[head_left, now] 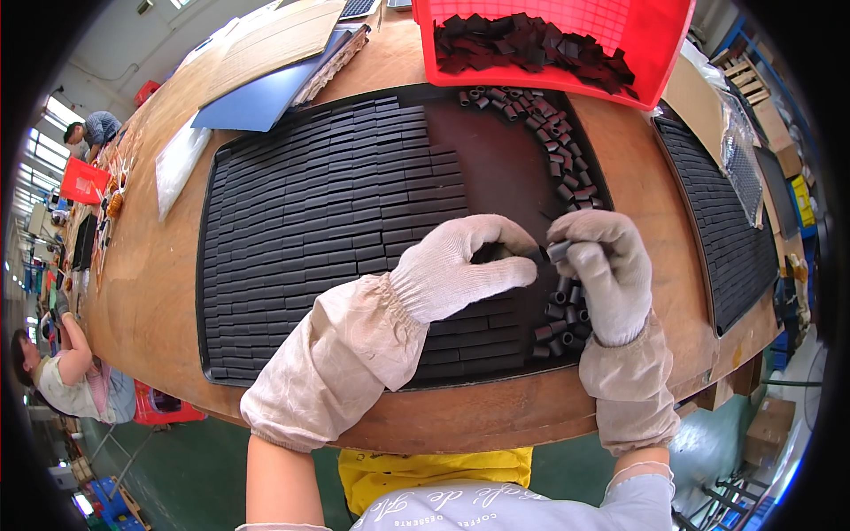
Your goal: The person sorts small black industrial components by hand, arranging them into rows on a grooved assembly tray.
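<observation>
Pinching black tube, R hand, L hand beside

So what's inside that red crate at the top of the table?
The red crate holds a loose heap of flat black pieces. Its front wall hides the bottom, and the picture's edge cuts off the rest.

The left hand and the right hand wore knitted off-white cotton gloves with a coarse weave, above loose beige cloth sleeve covers that looked soft and matt. The small dark cylindrical sleeves looked matt, like rubber or plastic. The flat black rectangular blocks had a dull, faintly sheened surface. The long brown wooden table looked smooth and worn. The red plastic mesh crate was glossy.
</observation>
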`<state>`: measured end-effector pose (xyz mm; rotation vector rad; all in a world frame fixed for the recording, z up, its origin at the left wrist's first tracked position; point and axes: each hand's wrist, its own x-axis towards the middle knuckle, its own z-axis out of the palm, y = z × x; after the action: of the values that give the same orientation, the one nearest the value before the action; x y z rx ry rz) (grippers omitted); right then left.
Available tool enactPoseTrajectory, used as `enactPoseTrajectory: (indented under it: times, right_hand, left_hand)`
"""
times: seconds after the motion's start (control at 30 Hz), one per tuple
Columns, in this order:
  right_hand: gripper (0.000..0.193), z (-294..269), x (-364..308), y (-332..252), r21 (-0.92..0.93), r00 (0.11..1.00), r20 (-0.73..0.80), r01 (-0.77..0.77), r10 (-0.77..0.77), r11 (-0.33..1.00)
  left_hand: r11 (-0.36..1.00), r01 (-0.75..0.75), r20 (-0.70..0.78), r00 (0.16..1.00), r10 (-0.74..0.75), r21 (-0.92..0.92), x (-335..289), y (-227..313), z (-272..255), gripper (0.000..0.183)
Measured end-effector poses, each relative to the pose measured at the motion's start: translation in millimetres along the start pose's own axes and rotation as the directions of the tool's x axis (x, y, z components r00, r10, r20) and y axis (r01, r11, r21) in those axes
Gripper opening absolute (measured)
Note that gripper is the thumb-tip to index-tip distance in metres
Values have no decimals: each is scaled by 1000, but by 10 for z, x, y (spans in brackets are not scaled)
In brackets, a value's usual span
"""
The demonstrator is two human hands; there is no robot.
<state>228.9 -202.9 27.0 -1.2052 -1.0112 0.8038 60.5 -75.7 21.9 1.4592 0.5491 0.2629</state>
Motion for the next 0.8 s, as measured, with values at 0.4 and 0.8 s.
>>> enactPoseTrajectory:
  times: [0.4,0.8]
  right_hand:
    - [22,-59,85,76,-335,946,170,320,-276,886]
    - [22,-61,152,38,-534,927,224,374,-300,759]
  left_hand:
    - [994,86,67,994,-81,-69,-35,96,-34,34]
    - [1000,26,19,999,-26,-16,-25,84,-48,32]
